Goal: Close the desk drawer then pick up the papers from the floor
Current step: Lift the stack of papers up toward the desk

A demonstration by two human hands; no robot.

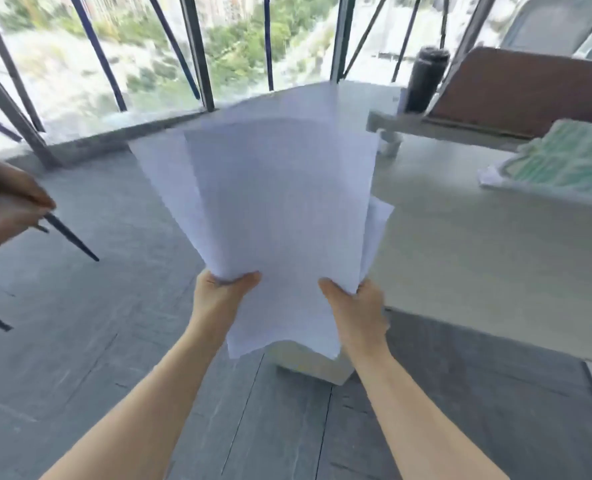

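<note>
A loose sheaf of white papers (274,209) is held up in front of me, fanned out and blurred by motion. My left hand (223,296) pinches its lower left corner, thumb on top. My right hand (353,306) grips its lower right edge. The sheets hang over the corner of a pale desk (461,244). Below the papers a white drawer unit (312,362) shows under the desk corner; the papers hide most of it, so I cannot tell how its drawer stands.
On the desk are a dark tumbler (426,79), a brown laptop on a grey stand (530,88), a small white cup (390,143) and a green-patterned cloth (564,161). Another person's hand (3,199) shows at the left edge. Windows with slanted bars run along the back, above grey floor.
</note>
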